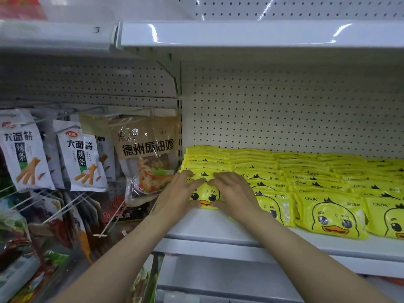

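Head view. Left hand (pixel 179 193) and right hand (pixel 236 193) rest together on the front duck packet (pixel 205 196) at the left end of the shelf (pixel 218 228).

Grip: fingers of both hands spread and nearly straight, laid over the packet's upper half with the fingertips almost meeting. The thumbs lie along its lower edge. Nothing is curled round it; this reads as pressing, not lifting.

Position: the packet sits directly between the palms, face toward the camera, long axis running hand to hand. Both hands are equally near.

Beyond the fingertips, the packet's own column (pixel 205 159) leans back toward the pegboard. The neighbouring packets (pixel 328 213) touch the right hand's outer side. A hanging chicken bag (pixel 148 154) is just outside the left hand.

Judgement: the next move is a push away from the wrists, squaring the packet against its column.
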A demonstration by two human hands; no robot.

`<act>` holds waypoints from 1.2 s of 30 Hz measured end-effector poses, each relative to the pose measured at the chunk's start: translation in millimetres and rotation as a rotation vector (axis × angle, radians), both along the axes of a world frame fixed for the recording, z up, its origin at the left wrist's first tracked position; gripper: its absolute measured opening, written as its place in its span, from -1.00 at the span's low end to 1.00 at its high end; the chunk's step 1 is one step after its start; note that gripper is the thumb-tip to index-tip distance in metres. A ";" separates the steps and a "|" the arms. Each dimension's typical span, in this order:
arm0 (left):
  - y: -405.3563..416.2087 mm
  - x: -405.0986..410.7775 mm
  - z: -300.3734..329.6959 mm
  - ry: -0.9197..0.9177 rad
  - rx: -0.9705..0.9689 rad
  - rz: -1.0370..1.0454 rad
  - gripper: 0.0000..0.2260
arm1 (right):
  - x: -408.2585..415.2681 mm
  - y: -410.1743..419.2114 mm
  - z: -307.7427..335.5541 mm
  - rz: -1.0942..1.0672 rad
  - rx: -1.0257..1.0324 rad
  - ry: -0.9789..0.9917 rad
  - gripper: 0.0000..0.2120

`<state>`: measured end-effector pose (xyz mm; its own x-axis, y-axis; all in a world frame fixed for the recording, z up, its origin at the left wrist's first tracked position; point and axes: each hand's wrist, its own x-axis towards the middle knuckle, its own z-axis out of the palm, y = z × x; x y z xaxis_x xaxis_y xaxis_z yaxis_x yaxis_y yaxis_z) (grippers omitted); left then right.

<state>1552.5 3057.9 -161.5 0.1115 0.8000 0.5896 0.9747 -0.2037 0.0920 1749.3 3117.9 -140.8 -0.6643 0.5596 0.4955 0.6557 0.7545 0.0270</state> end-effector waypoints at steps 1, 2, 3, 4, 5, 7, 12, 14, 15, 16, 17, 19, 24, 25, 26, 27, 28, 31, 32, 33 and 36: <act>-0.5 0.8 -0.8 -0.001 0.005 0.006 -0.32 | 1.2 -0.6 -1.1 0.006 0.007 0.001 -0.34; -1.9 1.9 -1.3 -0.007 0.008 0.010 -0.34 | 2.8 -1.4 -2.8 0.012 0.006 0.001 -0.33; -3.0 2.8 -1.8 -0.020 0.012 0.014 -0.35 | 4.2 -2.2 -4.0 0.016 -0.003 -0.002 -0.33; -3.4 3.8 -1.9 -0.032 0.012 0.022 -0.36 | 4.9 -2.7 -4.4 0.018 -0.016 -0.001 -0.33; -3.0 5.1 -1.8 -0.036 0.010 0.034 -0.37 | 4.6 -2.7 -4.5 0.014 -0.030 0.005 -0.34; -1.8 9.9 0.3 -0.042 0.000 0.069 -0.40 | 0.8 -2.7 -3.3 -0.009 -0.049 0.004 -0.37; -2.8 17.7 4.4 -0.050 -0.043 0.138 -0.41 | 0.7 -1.4 3.5 -0.008 -0.062 -0.028 -0.37; -5.2 25.8 5.3 -0.073 -0.024 0.142 -0.38 | 15.9 -3.2 5.7 0.000 -0.099 0.050 -0.39; -6.6 33.9 6.8 -0.097 -0.007 0.125 -0.37 | 26.9 -4.8 7.7 -0.009 -0.108 0.113 -0.42; -7.4 45.3 9.0 -0.124 0.002 0.094 -0.37 | 39.6 -6.6 9.4 -0.027 -0.111 0.176 -0.44; -8.3 59.0 11.0 -0.146 -0.003 0.052 -0.38 | 53.7 -8.6 10.3 -0.052 -0.117 0.229 -0.46; -8.9 90.1 12.9 -0.169 -0.032 -0.039 -0.40 | 83.0 -13.3 9.4 -0.106 -0.150 0.302 -0.50; -5.1 144.8 2.2 -0.092 -0.047 -0.181 -0.42 | 139.6 -22.0 -6.8 -0.158 -0.186 0.324 -0.54; -3.6 149.7 0.5 -0.066 -0.048 -0.185 -0.42 | 146.2 -22.9 -10.5 -0.151 -0.185 0.313 -0.54; -1.9 153.0 -0.5 -0.040 -0.042 -0.186 -0.43 | 150.9 -23.2 -13.7 -0.142 -0.177 0.298 -0.53; -0.2 154.1 -1.1 -0.022 -0.034 -0.184 -0.42 | 154.0 -22.7 -16.3 -0.133 -0.158 0.278 -0.52; 1.4 154.4 -1.6 -0.017 -0.026 -0.182 -0.41 | 155.9 -21.4 -18.8 -0.124 -0.128 0.250 -0.51; 4.2 151.2 -3.7 -0.031 -0.024 -0.185 -0.40 | 157.9 -16.1 -24.7 -0.094 -0.040 0.168 -0.49; 5.3 149.4 -4.7 -0.028 -0.024 -0.187 -0.39 | 158.2 -14.6 -25.8 -0.090 -0.013 0.155 -0.49; 6.8 147.7 -5.6 -0.018 -0.021 -0.186 -0.39 | 158.1 -12.9 -26.9 -0.088 0.019 0.146 -0.49; 15.4 148.1 -5.6 0.019 -0.005 -0.152 -0.38 | 155.2 -5.5 -28.6 -0.099 0.106 0.121 -0.49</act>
